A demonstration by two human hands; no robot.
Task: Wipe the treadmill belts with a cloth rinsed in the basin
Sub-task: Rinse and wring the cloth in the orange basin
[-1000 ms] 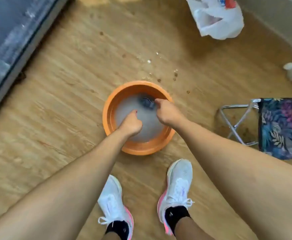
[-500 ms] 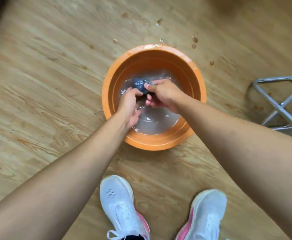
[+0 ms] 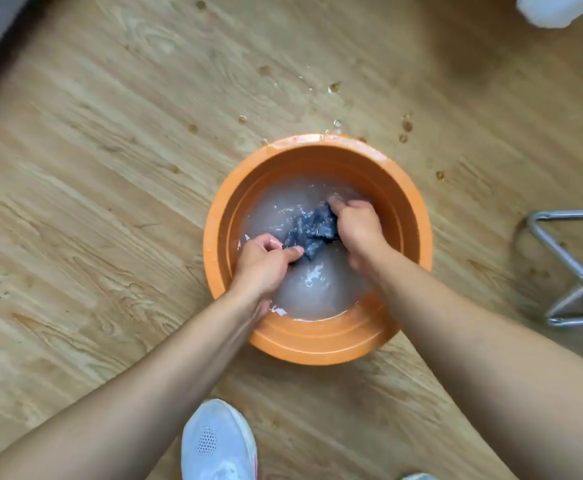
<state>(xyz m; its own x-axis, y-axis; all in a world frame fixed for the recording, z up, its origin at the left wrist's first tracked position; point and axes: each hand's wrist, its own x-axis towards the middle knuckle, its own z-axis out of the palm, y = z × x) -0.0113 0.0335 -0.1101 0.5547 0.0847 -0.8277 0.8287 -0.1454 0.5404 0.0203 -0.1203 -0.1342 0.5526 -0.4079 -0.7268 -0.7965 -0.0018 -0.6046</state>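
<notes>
Pinches the near end of a dark wet cloth [image 3: 312,228] in the left hand [image 3: 265,268], curls the right hand [image 3: 359,230] round its far end. Holds it between the hands, at the cloudy water [image 3: 314,289] in the orange basin [image 3: 317,348] beneath them.

Both bare forearms reach in from the lower corners and converge, the left from the lower left and the right from the lower right. The left hand [image 3: 265,261] lies back-up, thumb and curled fingers pinching the near end of the cloth [image 3: 312,230]. The right hand [image 3: 359,226], a little farther out, curls its fingers over the cloth's other end — wrists near each other but apart.
</notes>
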